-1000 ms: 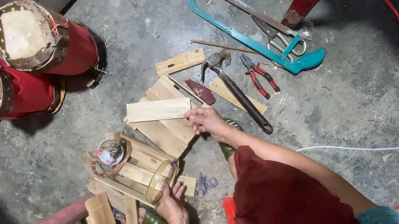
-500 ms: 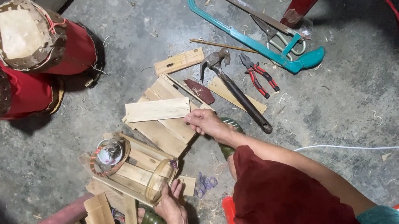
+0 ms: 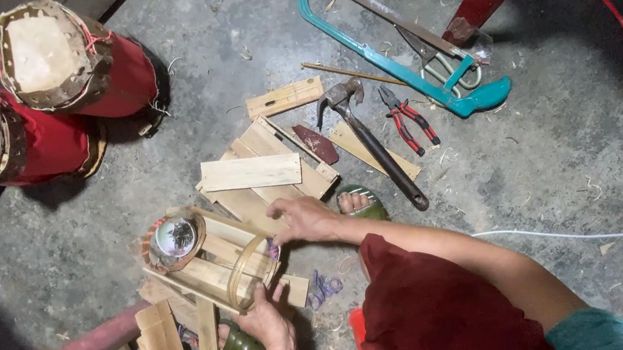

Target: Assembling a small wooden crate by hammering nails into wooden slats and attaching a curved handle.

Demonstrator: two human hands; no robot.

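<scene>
A small bamboo frame point(image 3: 207, 265), built of thin slats and hoops with a round shiny piece at its left end, is seen lying on the concrete floor point(image 3: 567, 165) near the lower left. Its near hoop is gripped by the left hand point(image 3: 267, 325), fingers curled over the rim. The right hand point(image 3: 301, 218) is laid against the frame's right end; whether it is pinching something or resting loosely cannot be told.

Loose wooden slats point(image 3: 251, 172) are spread just beyond the frame. Further right, a hammer point(image 3: 372, 147), red pliers point(image 3: 408, 118) and a teal hacksaw point(image 3: 399, 51) are laid out. Two red drums point(image 3: 37, 99) stand at the far left.

The hoop looks thin, so it could probably be cracked or sprung out of place if squeezed too hard. The frame could also be rolled off its slats if pressed unevenly from the right.
</scene>
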